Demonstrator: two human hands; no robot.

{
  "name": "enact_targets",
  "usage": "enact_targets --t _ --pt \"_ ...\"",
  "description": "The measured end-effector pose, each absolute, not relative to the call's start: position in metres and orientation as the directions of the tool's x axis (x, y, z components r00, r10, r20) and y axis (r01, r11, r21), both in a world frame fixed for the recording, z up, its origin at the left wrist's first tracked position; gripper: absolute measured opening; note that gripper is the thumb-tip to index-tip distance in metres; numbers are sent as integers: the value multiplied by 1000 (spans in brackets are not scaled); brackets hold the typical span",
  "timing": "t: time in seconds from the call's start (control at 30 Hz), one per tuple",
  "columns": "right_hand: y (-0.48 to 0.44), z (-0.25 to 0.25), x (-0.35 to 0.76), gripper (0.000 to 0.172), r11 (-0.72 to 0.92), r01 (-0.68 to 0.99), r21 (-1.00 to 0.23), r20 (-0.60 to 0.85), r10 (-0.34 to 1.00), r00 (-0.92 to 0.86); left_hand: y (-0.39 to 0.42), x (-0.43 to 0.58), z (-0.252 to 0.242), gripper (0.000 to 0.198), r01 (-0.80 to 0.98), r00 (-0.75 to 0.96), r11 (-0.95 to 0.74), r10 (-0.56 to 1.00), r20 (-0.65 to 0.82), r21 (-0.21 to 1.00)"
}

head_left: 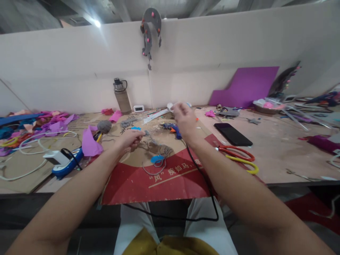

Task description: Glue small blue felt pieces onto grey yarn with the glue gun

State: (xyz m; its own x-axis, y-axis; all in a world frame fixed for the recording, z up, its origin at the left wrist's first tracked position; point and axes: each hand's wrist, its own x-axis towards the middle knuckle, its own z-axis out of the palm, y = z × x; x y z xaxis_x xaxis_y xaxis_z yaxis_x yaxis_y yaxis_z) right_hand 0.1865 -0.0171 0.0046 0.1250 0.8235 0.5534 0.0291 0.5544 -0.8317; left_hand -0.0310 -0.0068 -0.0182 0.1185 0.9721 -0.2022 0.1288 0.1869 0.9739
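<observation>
My left hand [131,139] is closed in a pinch above the cardboard, at the edge of a small grey felt piece [147,133]. Grey yarn [165,151] trails from near that piece across the board and loops over a blue felt piece [157,159]. Raised over the back of the board, my right hand [185,119] has its fingers curled together; whatever they pinch is too blurred to make out. A white round item [170,106] shows by its fingertips. Just below and left of that hand lies a blue glue gun [177,132], its black cord running toward my lap.
Red-printed cardboard [122,184] covers the table in front of me. To the right are a black phone [233,134] and scissors with red handles [239,152]. A power strip [67,166], felt scraps [53,127] and a grey yarn ball [104,126] lie left. A bottle [122,99] stands behind.
</observation>
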Motion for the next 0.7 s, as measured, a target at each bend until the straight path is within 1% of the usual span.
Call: enact_targets --t 0.03,0.07,0.13,0.17,0.2,0.27,0.33,0.4,0.47,0.6,0.7 --pt "-19 -3 179 17 581 177 -794 595 804 28 -8 -30 -17 26 132 122 180 973 -196 975" --pt "-21 -12 170 20 611 305 -731 622 780 -73 -9 -29 -17 26 128 129 171 974 -188 977" --pt "-22 -29 156 42 652 462 -601 622 745 -240 -11 -28 -15 24 123 146 155 974 -172 980" --pt "-22 -36 150 49 652 498 -572 602 746 -285 -11 -27 -14 24 126 157 151 973 -170 981" --pt "-21 -41 147 53 643 519 -563 578 755 -310 -12 -27 -14 24 133 166 152 971 -173 979" --pt "-19 -46 145 53 612 533 -585 529 785 -321 -14 -26 -13 24 150 187 159 965 -186 976" --pt "-17 -46 147 44 602 536 -591 504 795 -337 -15 -25 -12 24 155 213 172 956 -203 973" --pt "-15 -44 149 32 618 539 -573 501 784 -366 -16 -24 -12 24 158 228 186 949 -219 970" --pt "-15 -42 151 25 620 535 -574 495 783 -377 -16 -24 -12 23 151 231 196 946 -227 969" --pt "-18 -40 150 22 615 516 -596 489 788 -374 -16 -25 -12 21 100 276 191 937 -211 977" --pt "-20 -38 150 22 628 547 -553 494 776 -392 -18 -25 -12 18 50 352 164 920 -172 985"
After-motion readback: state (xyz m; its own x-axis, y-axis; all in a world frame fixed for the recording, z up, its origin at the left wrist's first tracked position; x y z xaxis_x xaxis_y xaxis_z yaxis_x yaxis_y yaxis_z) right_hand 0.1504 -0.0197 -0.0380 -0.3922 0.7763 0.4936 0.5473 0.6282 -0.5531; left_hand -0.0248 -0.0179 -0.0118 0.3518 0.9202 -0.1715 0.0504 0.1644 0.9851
